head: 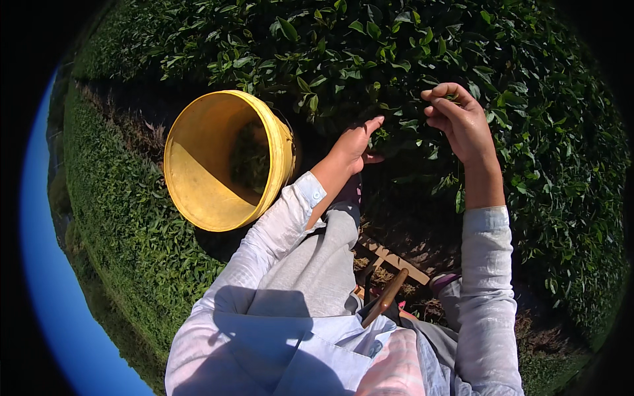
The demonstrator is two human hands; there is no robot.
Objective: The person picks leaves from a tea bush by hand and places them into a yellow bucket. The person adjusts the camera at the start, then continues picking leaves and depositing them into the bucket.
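Note:
My left hand [352, 146] reaches in at the edge of a tea bush [376, 54], fingers apart, with small green leaves beside the fingertips. My right hand [463, 121] is raised over the foliage farther right. Its fingers are curled together, and a bit of a small green sprig [456, 98] shows between them. Left of my left forearm, a yellow plastic bucket [198, 143] stands tilted with its mouth towards me. Dark green leaves [250, 158] lie deep inside it, mostly in shadow.
Dense tea foliage [550, 163] extends around the right side. Another hedge row [133, 222] runs along the left, beyond a strip of dry growth. Between my legs are a wooden bar [396, 260] and a rounded wooden piece [386, 298] above shaded, straw-strewn ground.

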